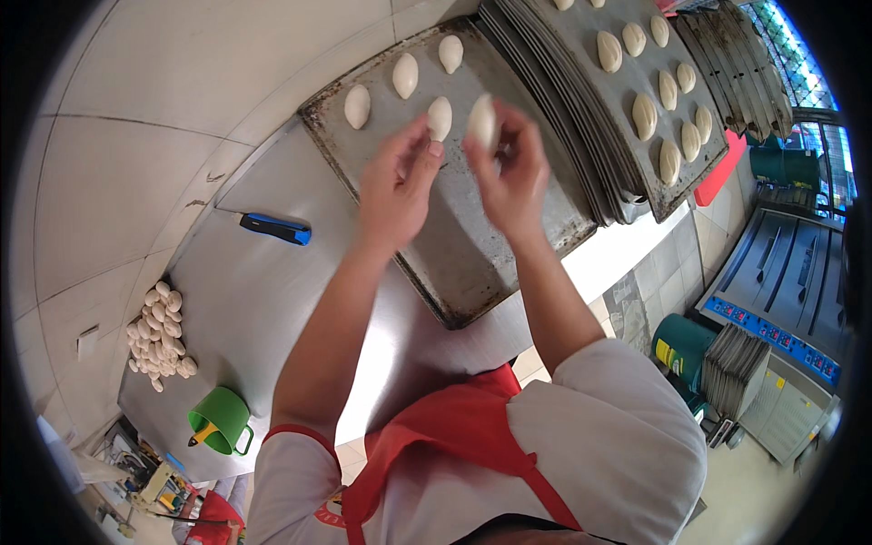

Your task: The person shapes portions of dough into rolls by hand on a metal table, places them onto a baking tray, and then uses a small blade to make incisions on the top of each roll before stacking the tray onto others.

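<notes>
Both my hands are over a dark-edged metal baking tray (463, 236) on the steel table. My left hand (397, 186) is closed, its thumb and fingertips at the lower end of a smooth oval dough piece (440, 116). Beside it, my right hand (513, 173), slightly blurred, grips another pale dough piece (481, 120) between thumb and fingers, tilted upright. Three more dough ovals lie in a row at the tray's far left: one dough oval (357, 106), a middle one (405, 76) and a farther one (450, 54).
Stacked trays (563, 118) stand right, the top tray (627, 132) bearing several scored dough pieces (644, 116). A blue-black handled blade (275, 228), a dough pile (159, 334) and a green mug (221, 418) with a yellow-handled tool are left. An oven (777, 291) stands far right; another person (216, 518) lower left.
</notes>
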{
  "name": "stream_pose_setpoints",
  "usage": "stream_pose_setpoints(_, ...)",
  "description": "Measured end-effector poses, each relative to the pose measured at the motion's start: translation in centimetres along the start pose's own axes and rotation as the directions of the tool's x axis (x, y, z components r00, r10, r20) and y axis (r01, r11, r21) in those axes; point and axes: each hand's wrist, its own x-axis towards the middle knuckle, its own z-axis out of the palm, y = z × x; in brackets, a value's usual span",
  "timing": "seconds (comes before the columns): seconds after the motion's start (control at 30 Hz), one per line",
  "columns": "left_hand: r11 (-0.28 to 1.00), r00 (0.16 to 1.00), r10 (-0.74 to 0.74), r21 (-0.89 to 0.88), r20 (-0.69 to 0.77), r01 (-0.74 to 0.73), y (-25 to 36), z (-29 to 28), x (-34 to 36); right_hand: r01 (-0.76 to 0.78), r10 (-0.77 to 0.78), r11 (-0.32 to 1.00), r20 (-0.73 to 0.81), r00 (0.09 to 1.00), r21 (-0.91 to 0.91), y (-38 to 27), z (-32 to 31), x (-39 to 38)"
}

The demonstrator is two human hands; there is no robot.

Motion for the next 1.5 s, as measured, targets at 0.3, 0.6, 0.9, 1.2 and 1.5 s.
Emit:
stream_pose_setpoints(0.3,0.801,0.999,-0.007,0.598,0.054,-0.026,-4.8,-2.5,1.8,-0.043,0.041,0.885,-0.016,0.999,-0.464,8.2,0.8,7.0)
stream_pose_setpoints(0.6,0.670,0.846,0.454,0.733,-0.280,-0.117,-2.7,-18.1,-8.1,0.060,-0.066,0.812,0.011,0.998,-0.581,6.4,-2.3,2.9)
stream_pose_setpoints(0.9,0.295,0.467,0.130,0.483,-0.875,0.824,-12.1,-48.0,-18.6,0.283,-0.139,0.846,0.325,0.935,-0.452,-1.3,-1.8,-16.5)
stream_pose_setpoints(1.2,0.781,0.613,0.043,0.409,-0.789,0.472,-6.5,-47.4,-21.0,0.244,-0.148,0.964,0.546,0.825,-0.108,-11.8,7.3,-25.8)
stream_pose_setpoints(1.5,0.943,0.992,-0.097,-0.325,-0.079,0.066,-8.3,-30.9,-42.3,-0.019,0.004,1.000,0.862,0.508,0.007,-13.9,15.0,-34.8)
